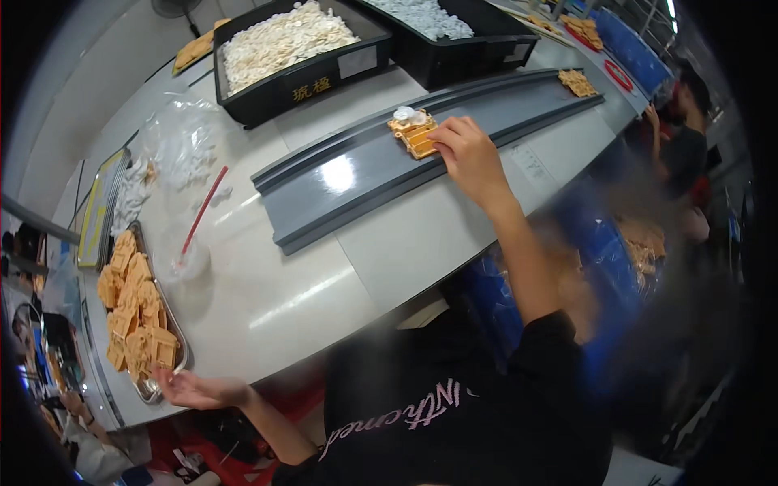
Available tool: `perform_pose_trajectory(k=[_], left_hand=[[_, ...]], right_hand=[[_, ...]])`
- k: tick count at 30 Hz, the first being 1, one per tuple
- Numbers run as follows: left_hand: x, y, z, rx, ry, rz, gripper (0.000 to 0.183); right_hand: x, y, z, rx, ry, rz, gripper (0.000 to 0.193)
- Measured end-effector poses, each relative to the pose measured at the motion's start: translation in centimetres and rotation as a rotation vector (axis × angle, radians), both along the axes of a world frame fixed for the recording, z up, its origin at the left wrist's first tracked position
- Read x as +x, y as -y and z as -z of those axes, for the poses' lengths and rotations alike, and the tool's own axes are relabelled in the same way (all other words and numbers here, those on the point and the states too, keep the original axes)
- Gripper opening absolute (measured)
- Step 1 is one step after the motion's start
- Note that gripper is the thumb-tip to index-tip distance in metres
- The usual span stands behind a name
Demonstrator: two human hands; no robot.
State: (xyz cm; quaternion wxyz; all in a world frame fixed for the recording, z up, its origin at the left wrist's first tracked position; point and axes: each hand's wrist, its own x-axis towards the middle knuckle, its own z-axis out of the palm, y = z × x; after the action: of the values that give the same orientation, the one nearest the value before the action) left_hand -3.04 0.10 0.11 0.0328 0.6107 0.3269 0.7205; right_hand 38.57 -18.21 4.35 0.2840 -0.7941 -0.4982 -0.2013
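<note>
- right hand (472, 158): grip pinched on an orange plastic part (418, 146) on the grey rail (304, 194)
- left hand (196, 390): grip loosely curled by the metal tray (184, 351), can't tell if holding anything

Orange plastic frame (419, 145), ridged with shallow compartments, sits angled around middle of gray channel (304, 194), white rounded pieces (408, 116) at its far end. Similar orange frames (134, 301) heaped loosely, overlapping at mixed angles, in metal tray (181, 347), left side.

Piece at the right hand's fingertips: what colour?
The piece is orange-yellow; the head view shows it best.
</note>
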Motion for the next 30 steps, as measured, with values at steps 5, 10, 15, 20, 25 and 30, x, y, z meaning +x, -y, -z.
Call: perform_pose_trajectory(k=[5, 10, 15, 20, 25, 30], left_hand=[[9.1, 6.3, 0.6, -0.45, -0.141, 0.816, 0.028], [17.3, 9.8, -1.7, -1.021, 0.017, 1.491, 0.048], [21.0, 10.5, -1.7, -1.336, 0.249, 1.866, 0.068], [19.6, 12.1, -2.3, -1.524, 0.533, 1.776, 0.057], [18.4, 13.8, -1.0, -1.615, 0.473, 1.721, 0.057], [17.1, 14.1, -0.5, -1.702, 0.413, 1.79, 0.058]], right_hand=[[1.4, -1.1, 1.0, -0.155, 0.085, -0.011, 0.013], [0.6, -1.0, 0.4, -0.126, 0.169, -0.041, 0.017], [-5.8, 2.0, -2.8, 0.03, 0.225, -0.169, 0.01], [-11.8, 5.3, -2.1, 0.064, 0.106, -0.265, 0.011], [-12.1, 11.1, 0.8, 0.401, -0.018, -0.186, 0.02], [-6.7, 23.9, 9.9, 0.223, -0.517, 0.665, 0.013]])
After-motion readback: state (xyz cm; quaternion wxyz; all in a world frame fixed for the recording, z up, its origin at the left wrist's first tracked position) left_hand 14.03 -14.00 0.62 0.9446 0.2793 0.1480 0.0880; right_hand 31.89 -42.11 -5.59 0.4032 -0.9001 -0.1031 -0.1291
